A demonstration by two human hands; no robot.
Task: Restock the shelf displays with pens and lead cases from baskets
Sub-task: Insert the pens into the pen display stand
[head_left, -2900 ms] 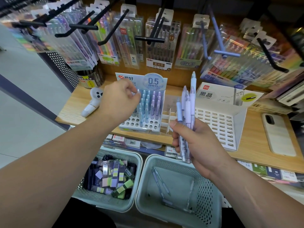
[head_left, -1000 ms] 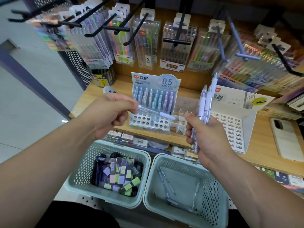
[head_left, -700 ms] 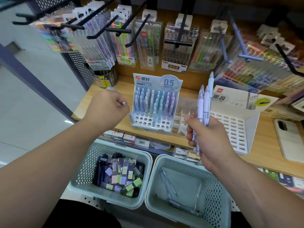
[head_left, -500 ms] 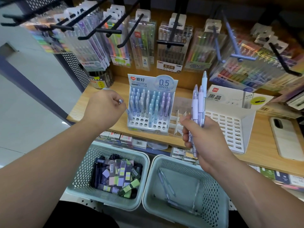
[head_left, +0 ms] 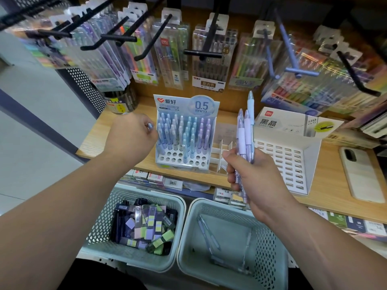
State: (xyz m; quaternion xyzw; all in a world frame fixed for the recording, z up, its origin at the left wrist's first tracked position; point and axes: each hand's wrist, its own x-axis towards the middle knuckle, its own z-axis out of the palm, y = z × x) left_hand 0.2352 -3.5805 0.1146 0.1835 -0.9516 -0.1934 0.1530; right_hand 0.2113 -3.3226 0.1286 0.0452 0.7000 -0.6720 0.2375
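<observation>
The left hand (head_left: 132, 137), which a second ago drew a pen sideways from the bundle, now has its fingers curled round that pen (head_left: 150, 125). Only the pen's end shows, just left of the 0.5 mm pen display (head_left: 178, 161) on the shelf (head_left: 95, 141). The right hand (head_left: 251, 178) still grips the upright bundle of pens (head_left: 244, 130). Below, the lead cases (head_left: 144, 229) lie in their basket (head_left: 100, 231) as before.

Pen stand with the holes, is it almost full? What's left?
Partly done: the pen stand has pens in its back rows, but front holes are empty. The left hand grips one pen beside it; the right hand holds a bunch of pens. Left: loose pens in the right basket, lead cases piled in the left basket, and the white rack empty.
</observation>
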